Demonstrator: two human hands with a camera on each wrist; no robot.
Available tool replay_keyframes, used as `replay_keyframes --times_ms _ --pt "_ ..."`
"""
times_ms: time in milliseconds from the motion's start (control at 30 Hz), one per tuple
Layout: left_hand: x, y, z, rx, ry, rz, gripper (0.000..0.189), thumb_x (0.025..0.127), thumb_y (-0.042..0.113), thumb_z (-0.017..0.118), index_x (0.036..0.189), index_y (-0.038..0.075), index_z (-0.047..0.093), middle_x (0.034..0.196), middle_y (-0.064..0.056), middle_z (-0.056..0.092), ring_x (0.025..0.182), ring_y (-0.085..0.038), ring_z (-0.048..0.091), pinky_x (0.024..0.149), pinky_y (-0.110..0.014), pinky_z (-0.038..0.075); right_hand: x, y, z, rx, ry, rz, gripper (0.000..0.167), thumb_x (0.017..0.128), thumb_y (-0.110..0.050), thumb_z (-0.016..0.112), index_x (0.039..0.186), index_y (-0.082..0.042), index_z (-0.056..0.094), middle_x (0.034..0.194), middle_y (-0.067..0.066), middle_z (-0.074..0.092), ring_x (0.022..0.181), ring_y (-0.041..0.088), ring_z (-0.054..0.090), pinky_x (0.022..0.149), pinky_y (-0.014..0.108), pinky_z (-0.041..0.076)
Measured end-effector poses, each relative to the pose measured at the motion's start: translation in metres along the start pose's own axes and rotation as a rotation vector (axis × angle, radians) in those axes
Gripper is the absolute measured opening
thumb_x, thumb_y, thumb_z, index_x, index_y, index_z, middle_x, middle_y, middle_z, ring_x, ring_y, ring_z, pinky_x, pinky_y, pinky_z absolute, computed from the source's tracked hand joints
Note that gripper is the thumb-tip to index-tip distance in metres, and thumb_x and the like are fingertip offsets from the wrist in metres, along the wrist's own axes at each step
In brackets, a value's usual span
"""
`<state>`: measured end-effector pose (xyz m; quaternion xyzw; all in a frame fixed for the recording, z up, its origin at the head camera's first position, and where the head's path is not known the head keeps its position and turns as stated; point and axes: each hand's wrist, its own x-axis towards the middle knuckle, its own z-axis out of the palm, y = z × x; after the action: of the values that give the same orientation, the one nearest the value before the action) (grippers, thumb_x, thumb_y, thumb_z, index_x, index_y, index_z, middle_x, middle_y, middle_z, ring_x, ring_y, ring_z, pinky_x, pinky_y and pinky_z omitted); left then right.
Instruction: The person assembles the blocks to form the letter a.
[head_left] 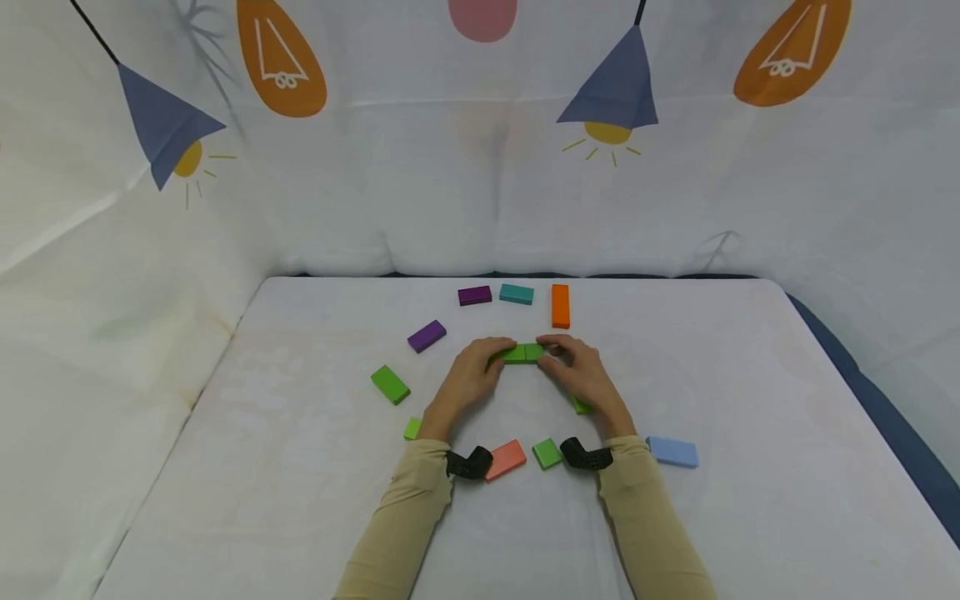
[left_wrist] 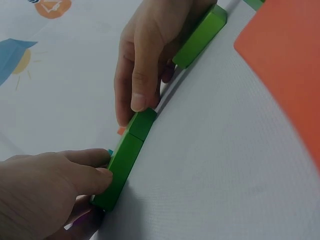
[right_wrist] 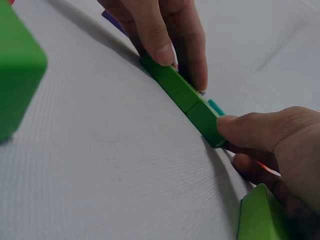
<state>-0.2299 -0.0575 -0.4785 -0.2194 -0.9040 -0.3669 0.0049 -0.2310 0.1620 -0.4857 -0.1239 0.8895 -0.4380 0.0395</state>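
My left hand (head_left: 472, 371) pinches a longer green block (head_left: 514, 355) between thumb and fingers. Against that block's right end, end to end, lies a shorter green block (head_left: 533, 352), with a thin seam between them. The right hand (head_left: 579, 371) pinches the short block at its outer end, its thumb (right_wrist: 229, 126) on the near face. In the left wrist view the two green blocks make one straight row on the white surface. Another green block (left_wrist: 202, 37) lies close under the right hand, partly hidden by it.
Behind the hands lie purple (head_left: 475, 296), teal (head_left: 517, 294) and orange (head_left: 560, 306) blocks. To the left are another purple block (head_left: 427, 336) and green ones (head_left: 391, 384). Nearer me are a coral block (head_left: 506, 460), a green block (head_left: 547, 453) and a light blue block (head_left: 672, 452).
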Motion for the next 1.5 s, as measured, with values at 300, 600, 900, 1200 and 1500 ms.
replay_keyframes --times_ms 300,600,900,1200,1500 --pt "-0.002 0.0 0.0 -0.02 -0.018 0.012 0.036 0.094 0.004 0.054 0.129 0.01 0.058 0.133 -0.006 0.058 0.127 -0.023 0.05 0.108 -0.038 0.037 0.002 0.0 -0.012 0.091 0.033 0.05 0.039 0.096 -0.033 0.053 0.13 -0.012 0.052 0.13 0.01 0.055 0.116 0.028 0.053 0.103 0.047 0.04" --pt "-0.003 -0.001 -0.002 -0.041 -0.034 0.02 0.036 0.093 0.005 0.055 0.129 0.009 0.057 0.132 -0.006 0.058 0.127 -0.022 0.05 0.108 -0.037 0.038 0.017 -0.001 -0.036 0.048 0.142 0.246 0.043 0.098 -0.028 0.048 0.136 -0.01 0.04 0.127 0.016 0.051 0.111 0.031 0.052 0.087 0.039 0.049" --pt "-0.004 0.0 -0.003 -0.033 -0.035 0.016 0.036 0.094 0.004 0.055 0.129 0.01 0.058 0.132 -0.006 0.058 0.127 -0.022 0.05 0.108 -0.037 0.038 0.054 -0.002 -0.055 -0.121 -0.028 0.299 0.056 0.096 -0.032 0.047 0.142 -0.005 0.028 0.12 0.018 0.049 0.084 0.024 0.057 0.069 0.027 0.047" --pt "-0.005 -0.001 -0.004 -0.022 -0.04 0.017 0.036 0.094 0.004 0.054 0.129 0.01 0.057 0.132 -0.006 0.058 0.128 -0.023 0.049 0.108 -0.038 0.037 0.083 -0.014 -0.057 -0.322 -0.184 0.363 0.068 0.095 -0.037 0.046 0.146 0.0 0.022 0.128 0.025 0.045 0.106 0.033 0.048 0.097 0.048 0.043" --pt "-0.006 -0.001 -0.004 -0.029 -0.044 0.011 0.036 0.094 0.005 0.053 0.129 0.011 0.057 0.133 -0.005 0.058 0.128 -0.021 0.049 0.108 -0.037 0.037 0.09 -0.026 -0.052 -0.369 -0.215 0.393 0.074 0.093 -0.04 0.046 0.148 -0.001 0.016 0.144 0.03 0.032 0.117 0.04 0.041 0.104 0.055 0.036"
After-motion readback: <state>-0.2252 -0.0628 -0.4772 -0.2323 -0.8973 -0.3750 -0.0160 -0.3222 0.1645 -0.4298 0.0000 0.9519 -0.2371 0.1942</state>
